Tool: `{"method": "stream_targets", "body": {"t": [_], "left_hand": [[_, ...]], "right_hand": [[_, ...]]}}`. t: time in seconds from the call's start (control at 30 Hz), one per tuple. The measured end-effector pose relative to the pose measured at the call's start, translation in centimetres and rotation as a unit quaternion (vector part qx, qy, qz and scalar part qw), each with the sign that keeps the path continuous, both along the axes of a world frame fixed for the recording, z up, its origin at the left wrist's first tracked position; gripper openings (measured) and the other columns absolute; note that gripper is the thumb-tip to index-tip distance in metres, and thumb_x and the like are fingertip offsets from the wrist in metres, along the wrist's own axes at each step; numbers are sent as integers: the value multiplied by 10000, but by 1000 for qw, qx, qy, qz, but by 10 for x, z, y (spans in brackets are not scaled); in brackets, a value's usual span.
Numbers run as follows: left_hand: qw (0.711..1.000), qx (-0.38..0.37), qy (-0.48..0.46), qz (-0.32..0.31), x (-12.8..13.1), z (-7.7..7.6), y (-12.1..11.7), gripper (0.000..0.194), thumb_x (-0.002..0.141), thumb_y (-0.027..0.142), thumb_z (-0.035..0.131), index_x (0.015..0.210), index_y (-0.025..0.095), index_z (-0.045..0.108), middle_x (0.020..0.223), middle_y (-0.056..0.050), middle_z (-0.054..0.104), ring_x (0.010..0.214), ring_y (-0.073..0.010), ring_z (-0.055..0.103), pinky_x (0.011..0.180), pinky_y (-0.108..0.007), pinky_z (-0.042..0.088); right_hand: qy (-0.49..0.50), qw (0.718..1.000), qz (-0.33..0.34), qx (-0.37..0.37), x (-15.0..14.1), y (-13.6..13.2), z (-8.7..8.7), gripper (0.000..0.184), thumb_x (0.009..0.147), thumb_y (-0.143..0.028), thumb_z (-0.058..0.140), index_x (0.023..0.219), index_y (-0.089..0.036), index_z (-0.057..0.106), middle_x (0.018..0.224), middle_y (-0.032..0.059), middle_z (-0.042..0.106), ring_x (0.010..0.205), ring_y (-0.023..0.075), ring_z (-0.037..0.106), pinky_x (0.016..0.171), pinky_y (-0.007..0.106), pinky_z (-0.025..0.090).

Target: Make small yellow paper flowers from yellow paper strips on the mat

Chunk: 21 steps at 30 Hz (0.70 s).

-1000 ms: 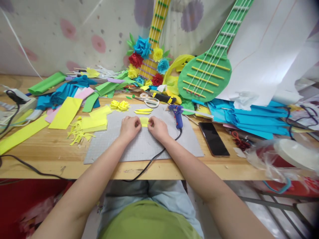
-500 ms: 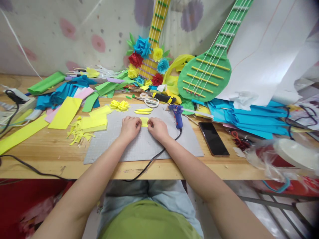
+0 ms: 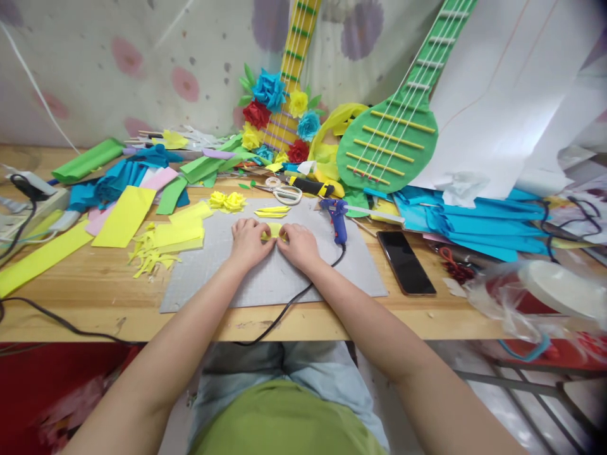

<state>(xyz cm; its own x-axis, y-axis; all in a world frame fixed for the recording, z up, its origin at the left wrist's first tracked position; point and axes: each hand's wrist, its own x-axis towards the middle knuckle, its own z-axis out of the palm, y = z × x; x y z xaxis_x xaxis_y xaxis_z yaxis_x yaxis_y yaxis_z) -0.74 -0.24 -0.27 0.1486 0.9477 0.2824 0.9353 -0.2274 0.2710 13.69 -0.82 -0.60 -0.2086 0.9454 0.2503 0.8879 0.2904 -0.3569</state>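
Both hands meet over the grey cutting mat (image 3: pixel 208 278). My left hand (image 3: pixel 251 243) pinches the left side of a small piece of yellow crepe paper (image 3: pixel 272 230). The other side of it is pinched by my right hand (image 3: pixel 298 245), and the thumbs nearly touch at its near edge. Just beyond lie several narrow folded yellow strips (image 3: pixel 272 212). To their left sits a clump of yellow paper petals (image 3: pixel 227 201). A blue glue gun (image 3: pixel 337 221) rests on the mat beyond my right hand.
Scissors (image 3: pixel 287 194) lie behind the mat, and a black phone (image 3: pixel 405 262) is at its right. The glue gun's cord (image 3: pixel 296 300) crosses the mat below my right wrist. Yellow paper sheets (image 3: pixel 124 216) lie left. A green paper lute (image 3: pixel 386 148) leans at the back.
My thumbs have come closer together at the near edge of the yellow paper, which now looks bent rather than stretched flat between the hands.
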Motion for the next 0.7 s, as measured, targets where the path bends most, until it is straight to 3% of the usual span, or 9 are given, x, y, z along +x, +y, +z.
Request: {"method": "stream_targets", "body": {"t": [0.2,0.7], "left_hand": [[999,-17,-31,16,-3,-4,4,142,709,293,560,806,253,655,905,-68,558,998,-262,429,867,-406,300],[998,-36,-44,-10,-9,-1,2,317,693,81,451,848,269,653,917,-58,591,1005,-254,442,872,-414,313]], "right_hand": [[-19,1000,-8,1,-1,-1,0,173,791,-257,477,925,-193,566,903,70,616,844,201,528,735,306,353],[1,1000,-1,-12,1,-1,0,205,743,-149,449,907,-192,565,889,66,601,833,196,511,746,304,358]]}}
